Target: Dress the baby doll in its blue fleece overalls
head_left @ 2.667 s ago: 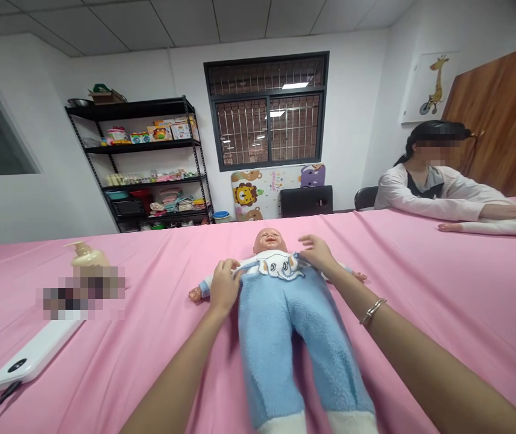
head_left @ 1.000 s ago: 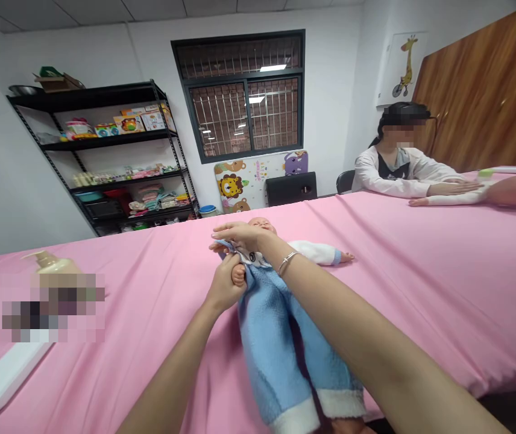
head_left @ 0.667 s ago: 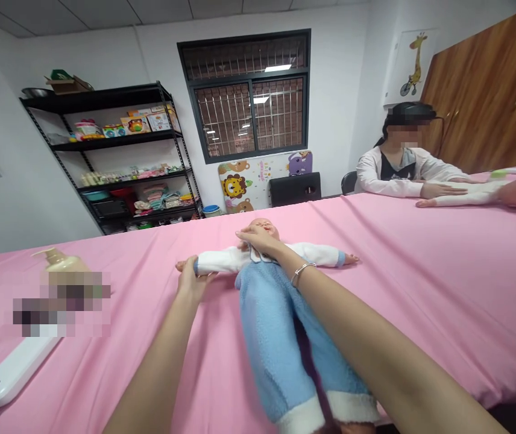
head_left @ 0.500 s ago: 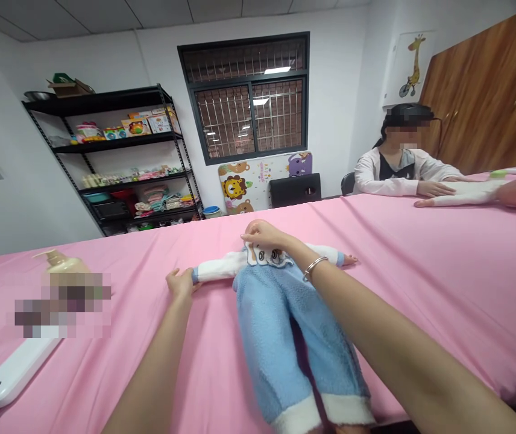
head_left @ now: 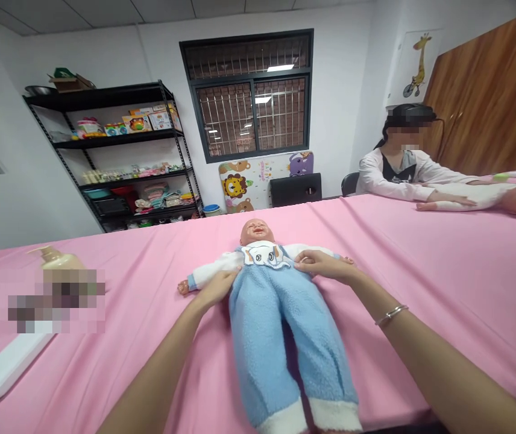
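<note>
On its back lies a baby doll (head_left: 257, 231), head away from me, in a fluffy blue outfit (head_left: 262, 325) with white sleeves, white cuffs and an elephant face on the chest. My left hand (head_left: 219, 286) is at the left side of its waist, fingertips closed on the blue cloth and partly hidden. At the opposite side my right hand (head_left: 324, 265) pinches the edge of the outfit near the elephant's ear, thumb and fingers together. A silver bracelet circles my right wrist. The doll's arms stretch out to both sides.
A pink sheet (head_left: 149, 337) covers the table. At left stand a beige pump bottle (head_left: 61, 262) and a long white device (head_left: 11, 361). Across at right, a person (head_left: 398, 163) rests hands on another doll's white sleeve (head_left: 479, 196). A black shelf (head_left: 104, 96) stands behind.
My right hand has left the doll's head and neck for the right side of its waist, uncovering the face. My left hand has moved from the doll's hand in to its waist.
</note>
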Available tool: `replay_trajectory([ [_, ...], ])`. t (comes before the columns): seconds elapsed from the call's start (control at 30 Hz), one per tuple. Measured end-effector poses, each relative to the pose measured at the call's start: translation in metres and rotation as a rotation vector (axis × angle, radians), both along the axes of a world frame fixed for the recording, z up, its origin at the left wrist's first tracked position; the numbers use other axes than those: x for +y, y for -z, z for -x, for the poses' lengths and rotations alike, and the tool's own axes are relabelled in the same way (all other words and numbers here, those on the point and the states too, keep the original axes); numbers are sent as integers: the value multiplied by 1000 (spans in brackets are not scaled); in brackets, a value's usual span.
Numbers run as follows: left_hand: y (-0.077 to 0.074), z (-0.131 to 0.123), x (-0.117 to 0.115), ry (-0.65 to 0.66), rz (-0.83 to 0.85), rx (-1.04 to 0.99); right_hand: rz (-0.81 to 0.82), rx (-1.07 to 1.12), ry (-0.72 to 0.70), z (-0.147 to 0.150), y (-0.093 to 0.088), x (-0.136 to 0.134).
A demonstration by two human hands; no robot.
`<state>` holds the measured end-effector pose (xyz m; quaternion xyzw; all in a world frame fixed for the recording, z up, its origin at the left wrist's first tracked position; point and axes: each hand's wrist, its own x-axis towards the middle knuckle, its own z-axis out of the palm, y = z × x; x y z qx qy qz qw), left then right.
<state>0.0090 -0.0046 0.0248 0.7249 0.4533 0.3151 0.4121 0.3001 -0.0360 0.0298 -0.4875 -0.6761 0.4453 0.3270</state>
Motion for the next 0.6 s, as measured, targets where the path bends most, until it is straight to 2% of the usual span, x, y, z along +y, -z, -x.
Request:
replay_trajectory([
  [0.07,-4,4,1,-72,90,-280,-14,128,85,-4,4,1],
  [0.13,-7,10,2,-144,137,-508,-11,264,238,-6,8,6],
  [0.2,-8,14,2,-149,168,-479,20,339,330,-6,12,10],
  [0.3,-4,13,-1,-21,150,-200,71,285,196,-5,18,9],
  [0.37,-1,10,-4,68,113,-129,79,239,104,-5,20,6],
  [0.47,-2,7,-6,87,119,-193,39,187,70,-5,17,1],
  [0.6,-6,2,-7,-9,141,-420,-27,118,-53,-7,8,-3],
])
